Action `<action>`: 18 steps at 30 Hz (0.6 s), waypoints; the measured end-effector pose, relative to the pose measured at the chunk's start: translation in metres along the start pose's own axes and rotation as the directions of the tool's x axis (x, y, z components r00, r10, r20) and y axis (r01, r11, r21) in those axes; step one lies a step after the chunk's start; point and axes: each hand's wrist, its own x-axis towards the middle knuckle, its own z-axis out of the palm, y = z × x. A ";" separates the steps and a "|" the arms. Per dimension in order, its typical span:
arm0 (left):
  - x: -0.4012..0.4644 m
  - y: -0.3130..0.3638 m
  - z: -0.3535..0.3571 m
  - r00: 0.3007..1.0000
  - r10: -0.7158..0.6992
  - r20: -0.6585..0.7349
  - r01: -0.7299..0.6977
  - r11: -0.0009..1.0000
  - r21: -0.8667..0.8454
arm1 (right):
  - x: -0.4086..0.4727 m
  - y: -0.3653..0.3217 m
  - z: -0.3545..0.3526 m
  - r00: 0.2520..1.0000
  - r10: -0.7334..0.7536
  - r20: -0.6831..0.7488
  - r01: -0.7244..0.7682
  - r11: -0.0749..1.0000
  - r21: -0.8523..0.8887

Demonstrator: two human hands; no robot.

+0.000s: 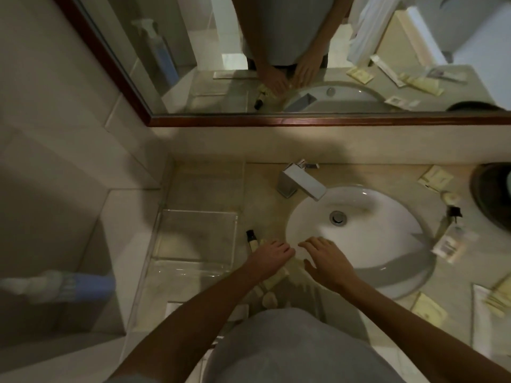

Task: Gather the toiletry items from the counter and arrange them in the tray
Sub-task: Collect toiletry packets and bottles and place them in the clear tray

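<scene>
A clear acrylic tray (199,215) stands on the counter left of the sink and looks empty. My left hand (272,254) lies palm down between tray and sink, its fingers curled over pale cream tubes (273,280); whether it grips one is hidden. Just left of it lies a small bottle with a black cap (252,240). My right hand (323,258) hovers over the sink's near rim with its fingers spread and nothing in it. More toiletries are scattered right of the sink: cream sachets (435,178), a black-capped bottle (453,217), a labelled packet (448,246) and another sachet (428,308).
The white sink (387,217) with a square chrome tap (301,182) fills the middle of the counter. A dark round bowl (492,194) sits at the far right. A stack of sachets (497,297) lies on a white cloth at the right edge. A mirror (249,51) covers the wall behind.
</scene>
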 end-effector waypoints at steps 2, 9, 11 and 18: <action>-0.011 -0.009 -0.011 0.992 0.010 -0.129 -0.011 1.000 -0.008 | 0.005 -0.002 -0.001 0.993 0.022 -0.118 -0.017 0.999 0.044; -0.112 -0.108 -0.016 0.940 -0.291 -0.177 0.309 0.947 0.089 | 0.051 -0.047 0.012 0.996 0.086 0.013 -0.087 0.995 0.047; -0.143 -0.134 -0.004 0.911 -0.396 -0.116 0.406 0.911 0.076 | 0.067 -0.065 0.025 0.984 0.154 0.088 -0.161 0.984 0.077; -0.206 -0.168 0.021 0.850 -0.523 -0.065 0.524 0.851 0.008 | 0.112 -0.118 0.057 0.945 0.261 0.197 -0.296 0.938 0.178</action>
